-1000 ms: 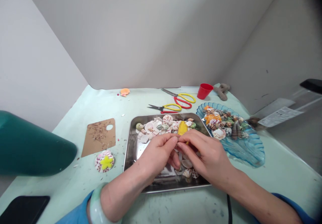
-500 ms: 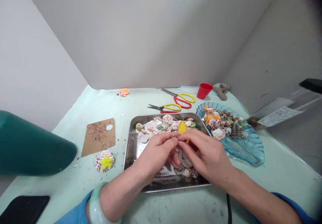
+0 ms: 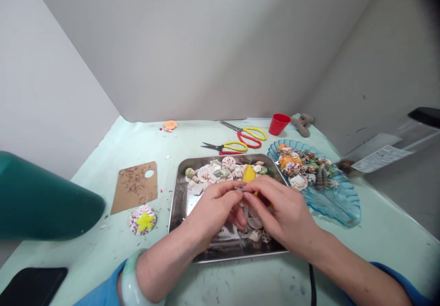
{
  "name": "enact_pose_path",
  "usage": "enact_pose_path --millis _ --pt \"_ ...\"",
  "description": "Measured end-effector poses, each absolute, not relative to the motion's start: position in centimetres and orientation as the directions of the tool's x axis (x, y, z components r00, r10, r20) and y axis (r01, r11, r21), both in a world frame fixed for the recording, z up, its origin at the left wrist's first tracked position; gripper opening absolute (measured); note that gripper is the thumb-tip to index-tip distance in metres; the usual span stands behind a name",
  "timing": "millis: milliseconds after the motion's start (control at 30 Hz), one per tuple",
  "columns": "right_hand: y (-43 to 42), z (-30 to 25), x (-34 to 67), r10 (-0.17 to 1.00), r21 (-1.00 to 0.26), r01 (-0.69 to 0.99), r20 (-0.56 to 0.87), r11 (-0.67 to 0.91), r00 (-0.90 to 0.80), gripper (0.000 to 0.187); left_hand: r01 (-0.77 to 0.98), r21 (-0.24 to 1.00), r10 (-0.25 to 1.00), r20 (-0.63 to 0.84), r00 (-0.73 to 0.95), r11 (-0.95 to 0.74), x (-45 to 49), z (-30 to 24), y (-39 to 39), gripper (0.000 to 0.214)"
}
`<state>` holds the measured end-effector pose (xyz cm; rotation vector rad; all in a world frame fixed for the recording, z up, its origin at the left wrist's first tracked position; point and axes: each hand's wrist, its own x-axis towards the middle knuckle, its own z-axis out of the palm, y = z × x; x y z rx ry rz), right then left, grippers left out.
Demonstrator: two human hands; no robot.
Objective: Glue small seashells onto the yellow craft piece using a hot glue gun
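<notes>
Both hands meet over the middle of a metal tray (image 3: 178,200), fingertips almost touching. Between them shows a tiny silvery piece (image 3: 239,188), ring-like or wire-like, too small to name surely. My left hand (image 3: 220,205) pinches it with thumb and forefinger, the other fingers curled below. My right hand (image 3: 280,207) pinches at its right side with thumb and forefinger. White and speckled seashells (image 3: 203,174) fill the tray's far part, with a yellow piece (image 3: 249,173) among them. More shells (image 3: 255,236) lie below my hands, partly hidden.
Two pairs of scissors (image 3: 252,134) lie behind the tray. A blue shell-shaped dish (image 3: 347,205) of shells and a red cup (image 3: 279,124) stand right. Left are a brown card (image 3: 132,184), a shell with a yellow-green flower (image 3: 144,221) and a dark green cylinder (image 3: 44,200).
The fingertips have shifted very slightly, and more of the small silvery piece shows between them. Hands and surrounding things otherwise stay in place.
</notes>
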<state>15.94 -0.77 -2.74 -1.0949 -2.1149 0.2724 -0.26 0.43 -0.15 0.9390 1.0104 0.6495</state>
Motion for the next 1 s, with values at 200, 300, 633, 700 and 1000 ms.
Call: enact_pose_path --millis 200,300,633,700,1000 --pt "-0.77 -2.75 15.95 0.782 -0.484 0.627 0.495 0.610 -0.379 0.010 -0.040 0.888 0.816 -0.403 0.414 0.459 -0.16 -0.26 0.43 0.032" --pt "-0.79 -2.78 16.05 0.785 -0.485 0.629 0.486 0.608 -0.384 0.009 -0.034 0.889 0.817 -0.403 0.413 0.456 -0.14 -0.30 0.41 0.032" --pt "-0.77 -2.89 16.04 0.782 -0.472 0.636 0.485 0.610 -0.391 0.010 -0.017 0.893 0.816 -0.404 0.413 0.450 -0.16 -0.43 0.34 0.035" --pt "-0.74 -2.93 16.08 0.780 -0.470 0.635 0.487 0.614 -0.393 0.010 -0.015 0.896 0.822 -0.400 0.406 0.444 -0.12 -0.41 0.34 0.034" --pt "-0.81 -2.97 16.15 0.786 -0.474 0.636 0.469 0.609 -0.403 0.008 -0.016 0.890 0.816 -0.411 0.407 0.456 -0.06 -0.53 0.40 0.033"
